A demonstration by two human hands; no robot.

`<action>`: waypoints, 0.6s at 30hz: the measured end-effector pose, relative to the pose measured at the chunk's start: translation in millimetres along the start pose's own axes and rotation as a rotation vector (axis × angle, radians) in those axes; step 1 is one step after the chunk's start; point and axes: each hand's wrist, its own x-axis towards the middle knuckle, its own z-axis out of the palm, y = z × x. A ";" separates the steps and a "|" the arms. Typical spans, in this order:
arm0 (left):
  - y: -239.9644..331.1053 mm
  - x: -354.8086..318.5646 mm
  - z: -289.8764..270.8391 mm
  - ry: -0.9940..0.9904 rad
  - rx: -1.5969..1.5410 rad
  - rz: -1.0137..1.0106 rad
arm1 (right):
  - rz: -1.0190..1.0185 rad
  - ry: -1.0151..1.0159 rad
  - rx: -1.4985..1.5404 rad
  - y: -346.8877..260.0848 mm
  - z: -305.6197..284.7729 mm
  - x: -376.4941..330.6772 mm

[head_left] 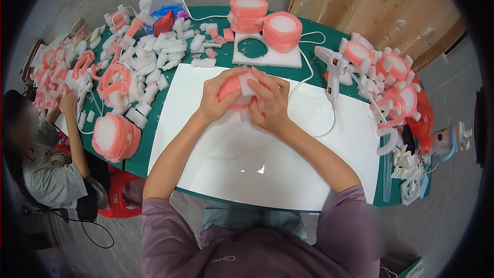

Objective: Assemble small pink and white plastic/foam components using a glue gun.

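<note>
My left hand (pixel 216 95) and my right hand (pixel 271 102) both grip one pink and white foam piece (pixel 237 88) above the white sheet (pixel 267 159) on the green table (pixel 136 159). The left hand holds its left side with fingers curled over the top. From the other side, the right hand presses a white foam block against it. Most of the piece is hidden by my fingers.
A white glue gun (pixel 333 69) stands right of my hands, its cord trailing across the sheet. Finished pink foam rings (pixel 282 31) sit at the back, another (pixel 116 136) at the left edge. Loose foam pieces (pixel 149 67) heap left and right. A seated person (pixel 46 159) works at the left.
</note>
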 end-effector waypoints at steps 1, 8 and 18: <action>0.4 0.0 -0.2 -0.002 0.004 0.001 | -0.001 0.002 0.004 0.0 0.3 -0.1; -0.5 -0.2 0.3 -0.002 -0.001 -0.004 | -0.002 0.002 0.003 -0.1 0.0 0.0; 0.5 0.8 0.9 0.000 0.003 0.002 | 0.006 -0.006 -0.001 0.4 -0.8 -0.2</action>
